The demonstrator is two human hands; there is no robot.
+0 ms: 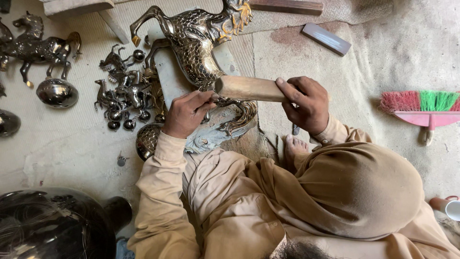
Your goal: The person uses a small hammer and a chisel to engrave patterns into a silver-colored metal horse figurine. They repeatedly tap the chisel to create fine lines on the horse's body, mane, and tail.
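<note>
A large dark metal horse figure [194,41] with gold-toned engraved scales lies on a pale slab [167,79] in front of me. My right hand [306,103] grips a light wooden mallet [249,88], its head end just above the horse's rear. My left hand [187,112] is closed around a small tool that is mostly hidden, pressed against the horse near its tail [239,117]. I sit on the floor in beige clothes with a bare foot [294,146] beside the slab.
Several small metal horse figures [122,93] lie left of the slab. A medium horse [38,48] and a round metal ball [57,92] are farther left. A dark round vessel [52,223] sits bottom left. A pink brush [421,108] lies right; a flat wooden bar [327,39] above.
</note>
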